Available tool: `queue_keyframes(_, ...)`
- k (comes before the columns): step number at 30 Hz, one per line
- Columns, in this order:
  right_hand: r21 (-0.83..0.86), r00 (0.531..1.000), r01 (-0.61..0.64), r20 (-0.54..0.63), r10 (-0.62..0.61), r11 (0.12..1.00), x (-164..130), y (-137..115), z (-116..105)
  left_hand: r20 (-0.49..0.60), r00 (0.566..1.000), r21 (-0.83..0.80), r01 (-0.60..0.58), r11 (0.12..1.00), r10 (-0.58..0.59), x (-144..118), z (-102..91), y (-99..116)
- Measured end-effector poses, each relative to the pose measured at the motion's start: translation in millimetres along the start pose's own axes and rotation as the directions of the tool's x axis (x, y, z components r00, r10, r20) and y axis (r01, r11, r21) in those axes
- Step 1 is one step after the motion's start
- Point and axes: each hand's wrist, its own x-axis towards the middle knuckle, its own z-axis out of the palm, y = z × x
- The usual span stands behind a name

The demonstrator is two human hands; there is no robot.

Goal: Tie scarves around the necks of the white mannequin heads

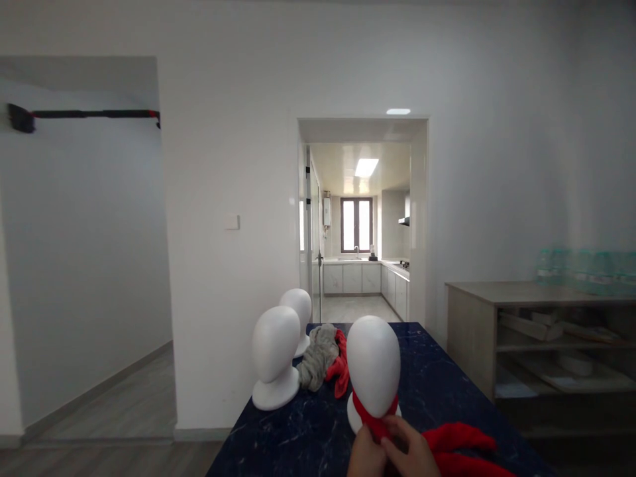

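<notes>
Both hands at the near edge of the tabletop (447, 391), pressed together: left hand (366, 457) and right hand (410, 450), fingers closed and pinching the red scarf (372, 419) where it crosses at the front of the neck of the nearest mannequin head (373, 364). Wrapped round that neck, with the loose end (460, 444) trailing right along the near edge. Further back toward the left edge, a second white head (275, 354), bare. Behind it, at the far left corner, a third head (298, 315), partly hidden. Between those and the nearest head, a heap of grey cloth (318, 354) touching a crumpled red cloth (340, 364). Beyond the right edge, a wooden shelf unit (472, 331).
</notes>
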Motion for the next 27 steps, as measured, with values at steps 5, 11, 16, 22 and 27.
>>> queue_keyframes(5,-0.072,0.992,0.045,-0.118,-0.054,0.996,2,10,-4,-0.067,0.997,0.048,0.043,0.998,-0.040,4,-3.4,-3)
queue_keyframes(11,-0.349,0.959,0.034,-0.251,-0.129,0.936,3,24,-10,-0.103,0.992,-0.258,0.037,0.966,-0.065,1,-7.5,3)
queue_keyframes(16,-0.597,0.957,0.094,-0.167,-0.238,0.797,0,13,-15,-0.119,0.988,-0.392,0.045,0.919,-0.099,4,-9.6,1)
queue_keyframes(22,-0.667,0.967,0.055,-0.151,-0.206,0.743,-1,15,-18,-0.049,0.996,-0.486,0.042,0.873,-0.075,-1,-3.4,6)
queue_keyframes(27,-0.578,0.953,0.111,-0.169,-0.251,0.808,-16,38,4,0.082,0.995,-0.587,0.090,0.805,-0.051,-4,-2.7,4)
